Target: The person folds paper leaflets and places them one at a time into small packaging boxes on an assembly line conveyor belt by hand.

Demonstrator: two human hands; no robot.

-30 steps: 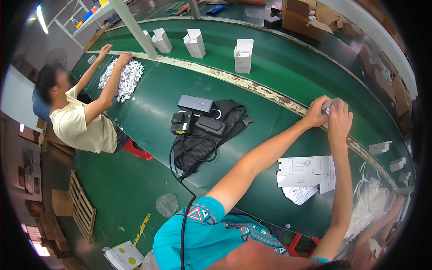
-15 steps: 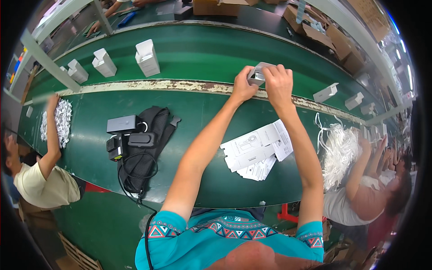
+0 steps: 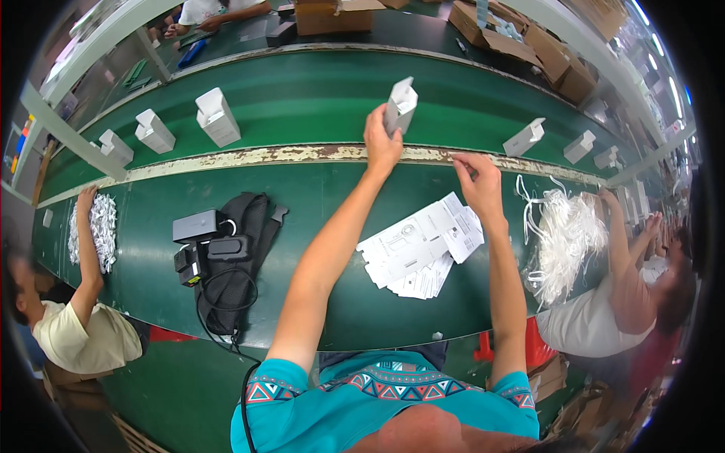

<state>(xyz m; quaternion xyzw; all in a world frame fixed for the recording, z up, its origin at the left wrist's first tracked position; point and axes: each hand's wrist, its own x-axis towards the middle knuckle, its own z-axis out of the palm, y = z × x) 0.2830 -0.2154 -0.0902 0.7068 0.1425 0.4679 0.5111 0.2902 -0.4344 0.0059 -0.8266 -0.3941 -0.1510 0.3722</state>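
My left hand (image 3: 381, 140) is stretched out over the green conveyor belt (image 3: 317, 102) and grips a small white carton (image 3: 399, 105), held upright just above the belt. My right hand (image 3: 479, 185) hangs empty, fingers curled loosely, over the worn belt edge and above a stack of white printed leaflets (image 3: 423, 245) on the green bench. Both forearms reach forward from my teal shirt.
Other white cartons (image 3: 217, 118) (image 3: 524, 137) stand along the belt. A black bag with black devices and a cable (image 3: 226, 260) lies at the left. A person on the left handles white pieces (image 3: 100, 226); another on the right works by a pile of white ties (image 3: 566, 238). Cardboard boxes (image 3: 332, 13) sit beyond.
My hands have parted: the left one has carried the white carton out over the belt, the right one has let go and dropped back toward the leaflets. My view swung left.
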